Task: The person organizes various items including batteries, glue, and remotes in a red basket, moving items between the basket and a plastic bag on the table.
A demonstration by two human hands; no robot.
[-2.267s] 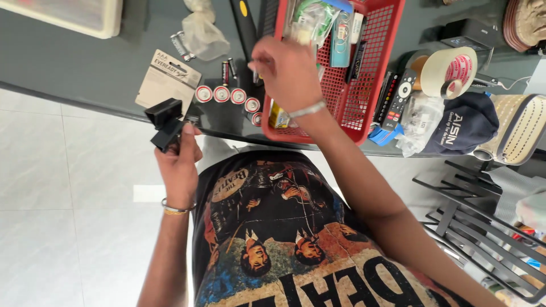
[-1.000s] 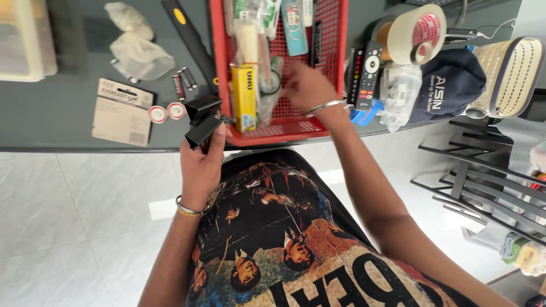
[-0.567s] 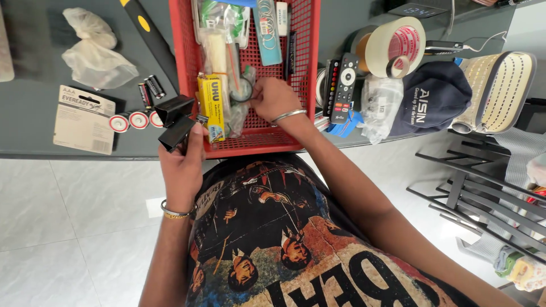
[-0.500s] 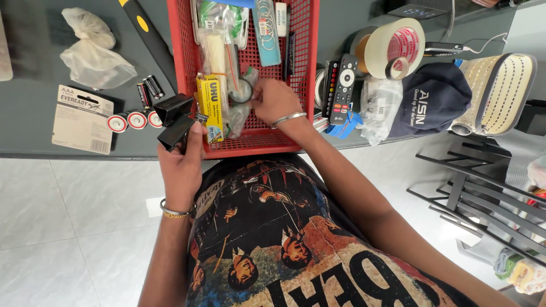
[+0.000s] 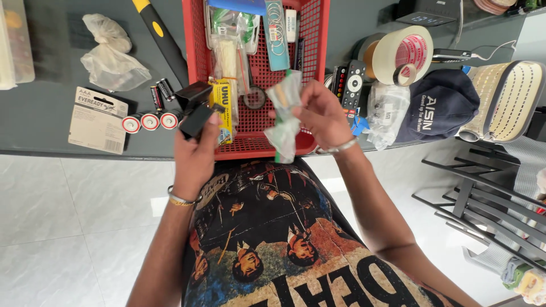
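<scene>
Looking down from my head, I am holding a black device (image 5: pixel 196 111) in my left hand (image 5: pixel 196 153), fingers wrapped around its lower end so that it is sticking up over the table's (image 5: pixel 51 57) near edge, just beside the red basket (image 5: pixel 315 57). My right hand (image 5: pixel 321 113) is pinching a small clear bag (image 5: pixel 284 113) with a green strip, thumb and fingers closed on its upper part, and the bag is hanging down in front of the basket's near wall, above my lap. A bangle is sitting on each of my wrists.

Inside the basket, a yellow glue pack (image 5: pixel 226 108) is lying against the left wall, with other packets and tubes piled further back. To the left of the device, three batteries (image 5: pixel 149 121) are standing in a row on the table, two more are lying just behind them, and a battery card (image 5: pixel 96 119) is lying flat further left. A crumpled plastic bag (image 5: pixel 111 54) is resting behind the card, near a black and yellow handle (image 5: pixel 162 40).

To the right of the basket, a remote (image 5: pixel 354 85) is lying just beside a tape roll (image 5: pixel 401 54), and a dark cap (image 5: pixel 441 111) is sitting near the table's edge. My printed shirt (image 5: pixel 273 239) is filling the lower part of the view.
</scene>
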